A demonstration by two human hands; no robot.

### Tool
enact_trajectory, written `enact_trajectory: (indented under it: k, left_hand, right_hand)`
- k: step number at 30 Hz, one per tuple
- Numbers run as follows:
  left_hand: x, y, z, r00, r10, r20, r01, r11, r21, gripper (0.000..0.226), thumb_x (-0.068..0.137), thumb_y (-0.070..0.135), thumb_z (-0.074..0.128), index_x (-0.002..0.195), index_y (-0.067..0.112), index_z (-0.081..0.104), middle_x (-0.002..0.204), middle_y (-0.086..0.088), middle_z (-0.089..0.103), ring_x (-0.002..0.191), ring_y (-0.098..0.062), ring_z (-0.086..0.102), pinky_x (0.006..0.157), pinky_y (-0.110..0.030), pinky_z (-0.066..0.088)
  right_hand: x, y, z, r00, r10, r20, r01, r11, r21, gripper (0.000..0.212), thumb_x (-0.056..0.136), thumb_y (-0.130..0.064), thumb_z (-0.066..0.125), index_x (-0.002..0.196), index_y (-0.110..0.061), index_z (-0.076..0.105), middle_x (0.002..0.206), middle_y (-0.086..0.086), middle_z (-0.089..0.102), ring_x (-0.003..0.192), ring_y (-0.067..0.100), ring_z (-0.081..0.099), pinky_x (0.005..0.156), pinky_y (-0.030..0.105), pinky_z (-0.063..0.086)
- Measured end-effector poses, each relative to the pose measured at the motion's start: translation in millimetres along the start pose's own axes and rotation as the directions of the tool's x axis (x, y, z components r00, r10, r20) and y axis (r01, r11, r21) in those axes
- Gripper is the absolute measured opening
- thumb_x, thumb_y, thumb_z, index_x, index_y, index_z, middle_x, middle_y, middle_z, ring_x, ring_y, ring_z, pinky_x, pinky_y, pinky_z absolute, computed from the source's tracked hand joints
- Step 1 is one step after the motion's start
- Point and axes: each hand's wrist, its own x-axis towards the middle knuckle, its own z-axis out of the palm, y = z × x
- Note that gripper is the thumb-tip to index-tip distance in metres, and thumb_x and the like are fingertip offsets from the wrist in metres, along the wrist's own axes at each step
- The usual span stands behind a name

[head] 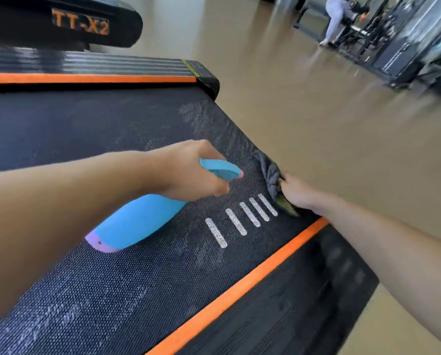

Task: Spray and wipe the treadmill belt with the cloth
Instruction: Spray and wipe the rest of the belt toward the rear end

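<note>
While under spray: treadmill belt, dark woven mesh, pale damp streaks across it, white dashes near far end.
Cloth: grey cloth, bunched at belt's far end, beside the dashes.
Right hand: right hand, fingers pinching the cloth against the belt end.
Left hand: left hand, curled round neck of blue spray bottle, nozzle aimed toward the cloth.
Risk: overspray past belt end onto floor, given nozzle so near the end; cloth slipping off over it; streaks drying unwiped.
Surface: orange stripe and ribbed black side rail alongside belt.
Room: glossy tan floor; blurred gym machines and a person far off.
</note>
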Motion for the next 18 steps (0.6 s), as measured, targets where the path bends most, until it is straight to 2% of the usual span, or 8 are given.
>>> enact_trajectory:
  k: [2, 4, 6, 7, 10, 12, 15, 18]
  left_hand:
    - [2, 4, 6, 0.998, 0.048, 0.051, -0.051, 0.996, 0.067, 0.015, 0.068, 0.058, 0.062, 0.071, 0.044, 0.065, 0.076, 0.007, 0.065, 0.079, -0.019, 0.065, 0.078, -0.038, 0.058]
    - [2, 9, 12, 0.992, 0.075, 0.098, -0.086, 0.991, 0.103, 0.012, 0.076, 0.055, 0.066, 0.07, 0.045, 0.065, 0.077, 0.008, 0.065, 0.078, -0.018, 0.065, 0.076, -0.038, 0.057]
    - [5, 10, 18, 0.987, 0.099, 0.129, -0.118, 0.982, 0.147, 0.019, 0.083, 0.051, 0.069, 0.076, 0.034, 0.067, 0.079, 0.007, 0.066, 0.079, -0.018, 0.065, 0.076, -0.037, 0.057]
    - [6, 11, 21, 0.984, 0.101, 0.144, -0.125, 0.977, 0.173, 0.024, 0.085, 0.049, 0.07, 0.075, 0.028, 0.065, 0.077, 0.006, 0.065, 0.078, -0.019, 0.063, 0.075, -0.037, 0.055]
    - [8, 14, 27, 0.984, 0.053, 0.172, -0.091, 0.971, 0.222, 0.032, 0.076, 0.059, 0.067, 0.066, 0.03, 0.058, 0.074, 0.005, 0.062, 0.076, -0.022, 0.064, 0.076, -0.039, 0.058]
    - [13, 14, 27, 0.984, 0.009, 0.179, -0.051, 0.972, 0.229, 0.032, 0.065, 0.066, 0.063, 0.069, 0.035, 0.056, 0.078, 0.007, 0.062, 0.08, -0.021, 0.065, 0.082, -0.043, 0.059]
    - [20, 13, 28, 0.983, -0.042, 0.18, -0.002, 0.972, 0.237, 0.041, 0.065, 0.071, 0.069, 0.091, 0.04, 0.062, 0.087, 0.009, 0.062, 0.086, -0.018, 0.065, 0.087, -0.041, 0.058]
    - [27, 11, 32, 0.983, -0.037, 0.182, -0.012, 0.965, 0.26, 0.042, 0.076, 0.064, 0.075, 0.109, 0.039, 0.068, 0.09, 0.008, 0.064, 0.089, -0.019, 0.065, 0.089, -0.042, 0.058]
  right_hand:
    - [2, -1, -2, 0.999, 0.034, 0.024, -0.037, 0.99, 0.139, 0.047, 0.107, -0.026, 0.029, 0.153, -0.018, 0.025, 0.147, -0.002, 0.037, 0.132, 0.02, 0.039, 0.089, 0.017, 0.031]
    - [3, -5, -1, 0.995, 0.089, 0.041, -0.095, 0.973, 0.21, 0.058, 0.102, -0.051, 0.029, 0.154, -0.028, 0.02, 0.152, -0.003, 0.033, 0.136, 0.02, 0.036, 0.102, 0.021, 0.029]
    - [2, -5, 5, 0.996, 0.084, 0.007, -0.084, 0.988, 0.132, 0.089, 0.082, -0.084, 0.023, 0.155, -0.034, 0.01, 0.161, -0.004, 0.017, 0.147, 0.023, 0.019, 0.118, 0.037, 0.017]
    - [2, -4, 9, 0.998, 0.068, -0.002, -0.068, 0.997, 0.048, 0.1, 0.074, -0.091, 0.02, 0.155, -0.034, 0.005, 0.163, -0.003, 0.009, 0.149, 0.023, 0.011, 0.12, 0.042, 0.013]
    - [7, -2, 14, 0.998, 0.064, 0.001, -0.063, 0.997, -0.046, 0.087, 0.085, -0.08, 0.021, 0.155, -0.032, 0.001, 0.163, 0.0, 0.006, 0.15, 0.023, 0.008, 0.121, 0.044, 0.012]
    - [15, -4, 9, 0.997, 0.07, -0.023, -0.071, 0.997, -0.031, 0.07, 0.097, -0.064, 0.02, 0.155, -0.026, 0.015, 0.161, 0.002, 0.02, 0.147, 0.025, 0.021, 0.118, 0.042, 0.021]
    - [33, -10, -2, 0.992, 0.126, -0.012, -0.125, 0.989, 0.076, 0.058, 0.103, -0.049, 0.02, 0.148, -0.015, 0.035, 0.149, 0.01, 0.042, 0.137, 0.035, 0.039, 0.112, 0.044, 0.031]
    - [54, -22, -13, 0.977, 0.203, 0.07, -0.214, 0.947, 0.239, 0.057, 0.104, -0.046, 0.028, 0.141, -0.005, 0.04, 0.142, 0.018, 0.047, 0.131, 0.038, 0.044, 0.112, 0.048, 0.031]
